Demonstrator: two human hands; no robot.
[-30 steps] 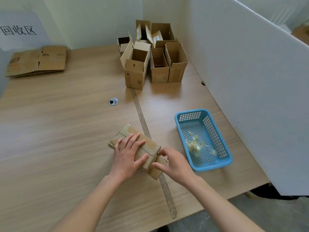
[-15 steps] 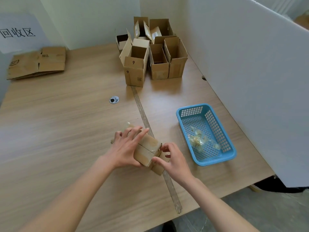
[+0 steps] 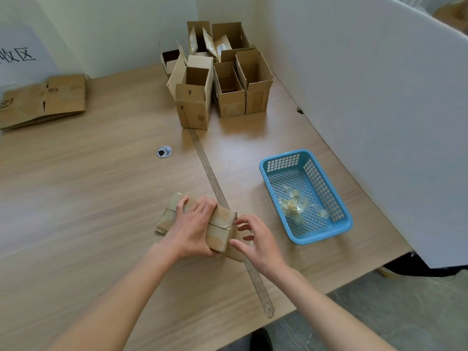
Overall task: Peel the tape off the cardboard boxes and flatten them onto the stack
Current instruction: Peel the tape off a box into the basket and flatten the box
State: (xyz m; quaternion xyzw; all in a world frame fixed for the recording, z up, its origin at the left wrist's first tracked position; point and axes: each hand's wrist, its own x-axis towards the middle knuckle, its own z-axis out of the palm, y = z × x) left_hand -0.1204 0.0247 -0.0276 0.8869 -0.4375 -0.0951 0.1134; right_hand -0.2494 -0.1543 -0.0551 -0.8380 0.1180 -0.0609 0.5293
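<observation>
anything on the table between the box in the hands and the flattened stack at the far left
Nothing visible. From the taped box to the flattened stack the table shows bare wood; the grommet sits flush, right of that line.

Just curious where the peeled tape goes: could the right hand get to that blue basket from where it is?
Probably yes. The right hand is at the taped box, the blue basket sits just to its right, and only bare table lies between them.

Left hand (image 3: 193,228) grips; right hand (image 3: 255,240) pinches with curled fingertips.
</observation>
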